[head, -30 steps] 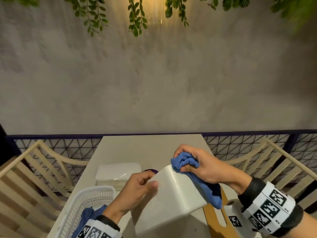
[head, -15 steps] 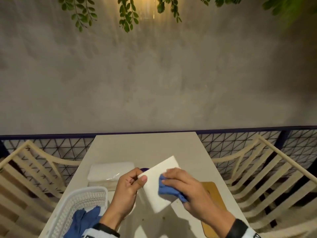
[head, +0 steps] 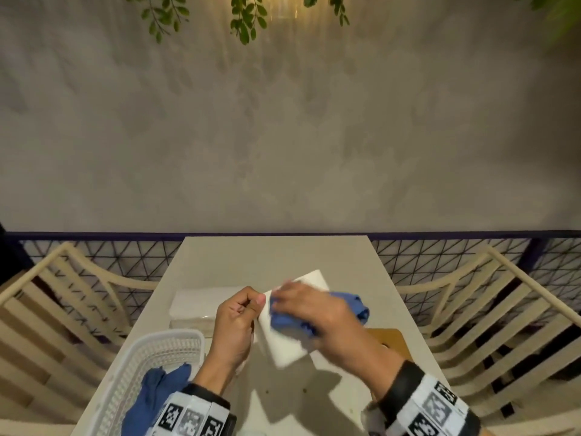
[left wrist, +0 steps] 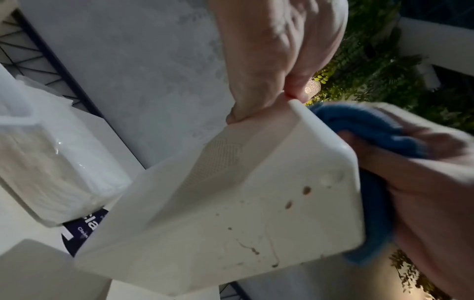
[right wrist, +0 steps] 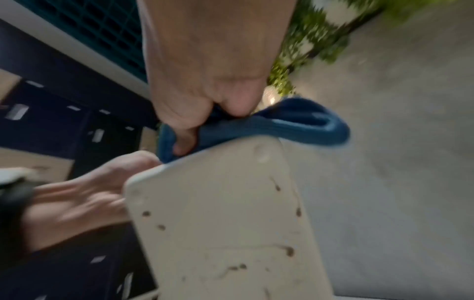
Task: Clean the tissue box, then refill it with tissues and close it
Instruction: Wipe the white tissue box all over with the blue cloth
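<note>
Tissue box (head: 290, 338) held tilted above the table (head: 276, 256), long axis running from near the person up and away toward the wall; left hand (head: 234, 325) pinches its edge; right hand (head: 317, 313) grips a blue cloth (head: 358, 305) against it; brown spots mark 1 face.

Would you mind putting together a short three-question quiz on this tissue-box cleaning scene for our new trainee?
1. True or false: the left hand grips the white tissue box at its edge.
2. What does the right hand press against the box?
A. a sponge
B. a blue cloth
C. a paper tissue
3. Fill in: on the box's underside, the wrist views show brown ____.

Key
1. True.
2. B.
3. Spots; that face is not yet clean. The wrapped tissue pack lies unused on the table, beside the white basket holding another blue cloth.
</note>
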Demonstrator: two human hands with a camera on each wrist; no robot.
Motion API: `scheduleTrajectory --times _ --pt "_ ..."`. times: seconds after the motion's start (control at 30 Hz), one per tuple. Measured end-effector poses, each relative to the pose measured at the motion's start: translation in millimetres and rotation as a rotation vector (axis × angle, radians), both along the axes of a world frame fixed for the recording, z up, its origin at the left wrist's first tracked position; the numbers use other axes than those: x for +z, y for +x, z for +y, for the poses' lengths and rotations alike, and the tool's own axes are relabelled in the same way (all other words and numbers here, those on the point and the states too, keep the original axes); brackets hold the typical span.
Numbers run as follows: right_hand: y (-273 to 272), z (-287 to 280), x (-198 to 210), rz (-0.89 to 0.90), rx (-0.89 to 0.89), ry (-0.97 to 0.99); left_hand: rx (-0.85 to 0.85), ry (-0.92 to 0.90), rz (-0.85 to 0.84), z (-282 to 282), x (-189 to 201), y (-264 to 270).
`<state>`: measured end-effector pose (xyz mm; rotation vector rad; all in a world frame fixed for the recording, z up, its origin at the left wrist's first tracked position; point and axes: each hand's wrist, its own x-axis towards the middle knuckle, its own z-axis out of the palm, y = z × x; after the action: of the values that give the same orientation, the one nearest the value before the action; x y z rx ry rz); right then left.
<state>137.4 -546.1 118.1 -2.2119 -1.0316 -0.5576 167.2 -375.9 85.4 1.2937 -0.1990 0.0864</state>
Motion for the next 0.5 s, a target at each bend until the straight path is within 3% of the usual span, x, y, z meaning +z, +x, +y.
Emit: scheduleTrajectory --times 0.07,0.1,0.23,0.3,0.4,0.5 --pt "-13.5 -9.9 -5.0 -0.013 0.167 -0.113 0.008 0.017 -0.018 4.2 -0.3 0.9" --pt "-10.7 -21.1 -4.7 -0.008 0.158 -0.121 0.008 0.035 -0.024 5.2 -0.9 -0.1" --pt "19.9 -9.0 6.4 -0.011 -0.161 0.116 0.031 0.057 -0.037 -3.3 -0.3 1.7" --pt "9.1 11.5 -0.9 0.019 -0.014 0.065 0.066 0.003 -0.038 -2.4 1.2 6.1" --pt "-9.3 -15.8 -5.6 0.027 0.222 -0.118 0.063 0.002 -0.06 8.6 0.5 7.0" --pt "17.6 -34.2 1.5 -0.026 -0.006 0.001 0.069 0.073 -0.074 5.4 -0.5 5.0"
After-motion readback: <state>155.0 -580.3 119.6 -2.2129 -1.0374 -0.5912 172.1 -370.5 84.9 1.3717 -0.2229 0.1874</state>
